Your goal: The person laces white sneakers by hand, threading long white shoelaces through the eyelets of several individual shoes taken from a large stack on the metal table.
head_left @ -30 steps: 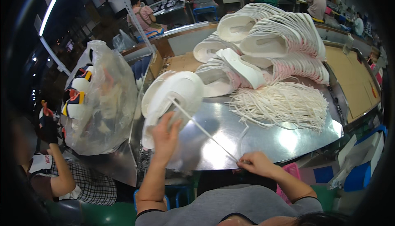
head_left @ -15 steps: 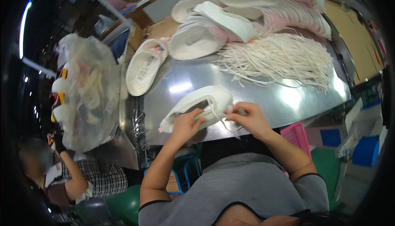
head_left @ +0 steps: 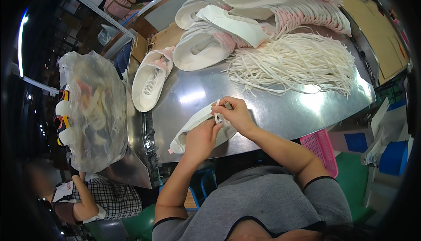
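Got a white shoe upper [head_left: 197,120] just below centre of frame, slanted, pink tab at lower-left end; on or just above the near part of the metal surface [head_left: 272,114], can't tell which with both hands in the way

Reading it as light and soft: thin walls, likely to flex and fold under a pinch, not fragile. Looks matte, so probably easy on finger grip, but could slide on shiny metal if pushed without backing. Best taken by the edge of the opening, backed from the other side; would avoid squashing the middle flat

White lace [head_left: 216,118]: judge as limp, near weightless, no good for pushing, best pinched close to the working end

Left hand [head_left: 202,140]: curled over near side of upper, thumb and fingers close together, seemingly gripping the edge. Right hand [head_left: 237,114]: narrow pinch on lace at the upper, plus small grey item [head_left: 228,105] at the fingers, too small to identify

Around: laced upper [head_left: 149,85] left of centre; stacked uppers [head_left: 263,21] at top; lace heap [head_left: 298,63] upper right, loose, likely to tangle
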`<state>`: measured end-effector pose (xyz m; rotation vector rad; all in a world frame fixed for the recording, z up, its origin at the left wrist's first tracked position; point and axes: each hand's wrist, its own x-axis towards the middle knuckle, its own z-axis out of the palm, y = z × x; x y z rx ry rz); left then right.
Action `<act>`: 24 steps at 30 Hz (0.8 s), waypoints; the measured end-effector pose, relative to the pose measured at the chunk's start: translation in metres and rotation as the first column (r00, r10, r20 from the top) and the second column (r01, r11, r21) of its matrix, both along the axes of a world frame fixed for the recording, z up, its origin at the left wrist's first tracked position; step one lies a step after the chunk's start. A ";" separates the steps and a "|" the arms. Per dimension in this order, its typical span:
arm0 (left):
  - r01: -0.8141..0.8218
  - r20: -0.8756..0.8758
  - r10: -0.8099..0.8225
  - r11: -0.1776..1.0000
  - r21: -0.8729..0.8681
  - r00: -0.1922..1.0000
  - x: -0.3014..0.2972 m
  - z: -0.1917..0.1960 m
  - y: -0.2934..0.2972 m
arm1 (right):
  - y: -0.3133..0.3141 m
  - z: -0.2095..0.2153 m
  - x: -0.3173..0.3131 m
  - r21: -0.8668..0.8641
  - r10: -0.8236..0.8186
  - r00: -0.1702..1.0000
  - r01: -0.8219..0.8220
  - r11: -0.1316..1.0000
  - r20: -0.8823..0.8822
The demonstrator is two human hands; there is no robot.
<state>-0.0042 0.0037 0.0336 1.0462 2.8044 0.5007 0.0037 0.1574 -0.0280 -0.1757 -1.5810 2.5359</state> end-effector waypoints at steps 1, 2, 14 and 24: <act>-0.043 0.039 0.044 0.999 -0.022 0.998 -0.003 -0.005 0.001 | 0.000 -0.003 -0.001 -0.012 -0.012 1.000 0.012 1.000 0.018; -0.084 0.076 0.087 0.995 -0.045 0.993 -0.005 -0.010 0.003 | -0.001 -0.006 -0.002 -0.025 -0.025 0.999 0.026 0.999 0.037; -0.099 -0.055 0.114 0.968 0.230 0.992 -0.011 -0.038 0.004 | 0.033 -0.006 0.055 0.634 0.105 0.985 -0.170 0.755 0.139; -0.116 -0.048 0.135 0.952 0.282 0.990 -0.012 -0.035 0.009 | 0.036 -0.003 0.055 0.764 0.103 0.990 -0.140 0.630 0.096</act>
